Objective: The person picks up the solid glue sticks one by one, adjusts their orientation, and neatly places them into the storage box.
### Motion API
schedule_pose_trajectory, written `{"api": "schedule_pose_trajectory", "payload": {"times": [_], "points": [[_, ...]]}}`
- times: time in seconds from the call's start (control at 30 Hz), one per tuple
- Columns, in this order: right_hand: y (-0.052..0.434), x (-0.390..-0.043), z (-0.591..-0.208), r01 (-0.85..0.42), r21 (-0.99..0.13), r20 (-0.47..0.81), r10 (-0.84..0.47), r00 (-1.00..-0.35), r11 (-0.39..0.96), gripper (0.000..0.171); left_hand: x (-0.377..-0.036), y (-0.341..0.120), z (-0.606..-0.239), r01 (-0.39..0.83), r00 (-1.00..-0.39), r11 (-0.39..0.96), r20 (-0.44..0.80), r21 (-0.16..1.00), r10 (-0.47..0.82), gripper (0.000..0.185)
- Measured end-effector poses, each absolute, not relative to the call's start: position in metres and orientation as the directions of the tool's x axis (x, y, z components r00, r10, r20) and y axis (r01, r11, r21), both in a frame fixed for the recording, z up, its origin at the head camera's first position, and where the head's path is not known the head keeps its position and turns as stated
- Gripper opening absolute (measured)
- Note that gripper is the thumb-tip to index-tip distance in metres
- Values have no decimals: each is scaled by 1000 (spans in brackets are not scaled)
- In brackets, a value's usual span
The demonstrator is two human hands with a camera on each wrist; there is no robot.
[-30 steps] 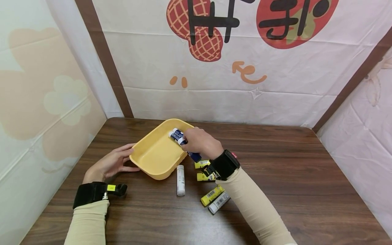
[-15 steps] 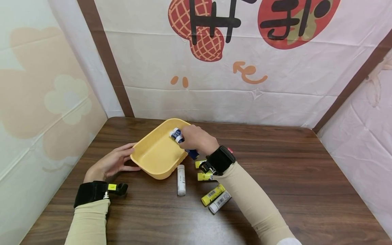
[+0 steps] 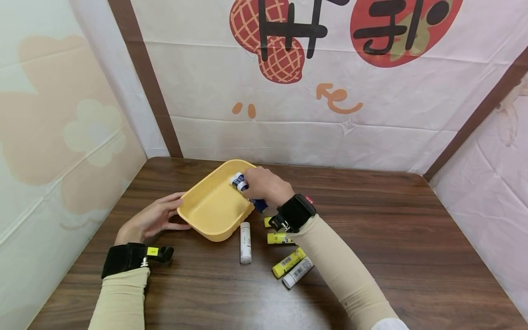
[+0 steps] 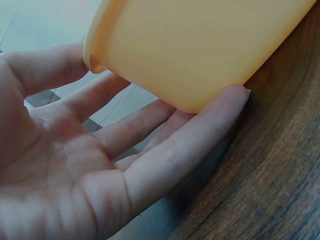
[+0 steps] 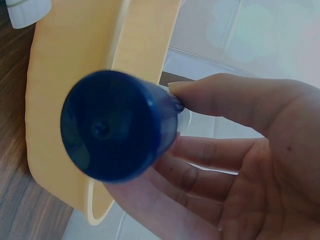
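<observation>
A yellow plastic bin (image 3: 208, 211) stands on the table. My left hand (image 3: 152, 220) is at its left corner: the fingers touch the rim and outer wall, and the long straight thumb lies along the wall in the left wrist view. My right hand (image 3: 268, 185) pinches a blue glue stick (image 5: 112, 127) between thumb and fingers over the bin's right side; its round blue end faces the right wrist camera. Inside the bin, next to its white end, lie blue glue sticks (image 3: 238, 178) with white caps, partly hidden by the hand.
A white glue stick (image 3: 245, 243) lies by the bin's front. Nearer my right forearm are yellow glue sticks (image 3: 288, 262) and another white glue stick (image 3: 298, 272), some partly covered by the arm. A printed cloth wall (image 3: 288, 137) rises behind the wooden table (image 3: 371, 220).
My right hand has shifted slightly left and up over the bin, still pinching the blue glue stick. The left hand and bin keep their places; the head view has drifted a little.
</observation>
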State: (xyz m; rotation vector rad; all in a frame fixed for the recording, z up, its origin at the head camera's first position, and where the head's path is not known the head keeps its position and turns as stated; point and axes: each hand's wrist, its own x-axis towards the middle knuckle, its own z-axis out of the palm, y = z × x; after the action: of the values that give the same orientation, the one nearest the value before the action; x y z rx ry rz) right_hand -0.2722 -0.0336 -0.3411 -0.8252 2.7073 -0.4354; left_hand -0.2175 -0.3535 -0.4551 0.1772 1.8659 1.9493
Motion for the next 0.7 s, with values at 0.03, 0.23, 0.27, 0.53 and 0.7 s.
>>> {"api": "schedule_pose_trajectory", "payload": {"times": [0.03, 0.23, 0.27, 0.53, 0.7], "points": [[-34, -273, -341, -491, -358, -178, -575, -799, 794, 14, -217, -354, -455, -220, -897, 1, -203, 975, 392, 62], [-38, -281, -342, -457, -348, -210, -544, -813, 818, 16, -217, -353, -454, -218, -894, -8, -196, 976, 403, 62], [-39, -283, -343, -450, -351, -216, -538, -815, 821, 16, -217, -353, -454, -217, -894, -10, -195, 976, 403, 62], [-45, -291, -343, -438, -302, -254, -514, -819, 847, 22, -219, -354, -455, -227, -896, 7, -212, 974, 390, 65], [-50, -293, -344, -435, -299, -277, -514, -812, 849, 24, -219, -355, -454, -228, -896, 21, -218, 973, 387, 67]]}}
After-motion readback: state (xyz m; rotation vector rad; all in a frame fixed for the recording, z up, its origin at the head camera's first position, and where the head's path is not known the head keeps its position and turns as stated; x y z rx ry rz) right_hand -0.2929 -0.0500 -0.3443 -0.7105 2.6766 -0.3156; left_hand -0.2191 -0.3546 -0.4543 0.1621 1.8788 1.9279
